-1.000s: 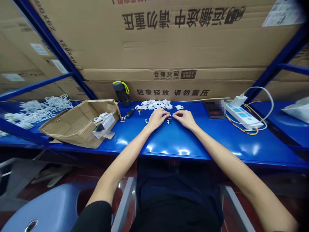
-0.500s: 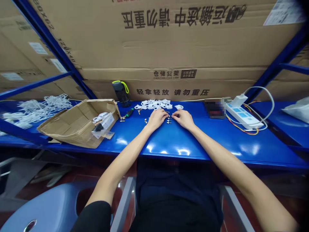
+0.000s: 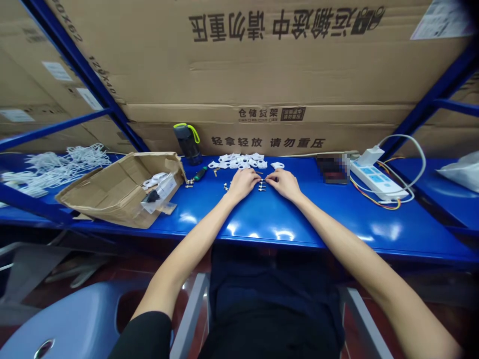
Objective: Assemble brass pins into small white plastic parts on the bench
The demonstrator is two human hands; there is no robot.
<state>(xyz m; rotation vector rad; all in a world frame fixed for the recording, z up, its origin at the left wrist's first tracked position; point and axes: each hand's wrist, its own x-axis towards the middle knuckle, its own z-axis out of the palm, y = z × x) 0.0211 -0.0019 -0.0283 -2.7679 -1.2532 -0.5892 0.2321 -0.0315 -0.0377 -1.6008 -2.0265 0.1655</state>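
Observation:
My left hand (image 3: 244, 182) rests low over the blue table, its fingers curled and closed. Whatever lies in its fingertips is too small to make out. Just to its right, a short column of small brass-coloured metal pieces (image 3: 262, 189) lies between both hands. With thumb and forefinger together, my right hand (image 3: 283, 182) pinches at the topmost of these pieces. More small metal pieces (image 3: 226, 187) lie left of my left hand, partly hidden by it. Behind the hands spreads a pile of white plastic parts (image 3: 239, 161), with one white part (image 3: 277, 165) apart from it.
An open cardboard box (image 3: 108, 199) with bagged items stands at left, near a green-handled screwdriver (image 3: 201, 173) and a dark bottle (image 3: 187, 144). White cables (image 3: 56, 169) lie far left. A power strip (image 3: 379, 180) and a dark, blurred-out object (image 3: 332, 168) are at right.
Both hands stay almost in place over the small metal pieces. The camera view has shifted very slightly.

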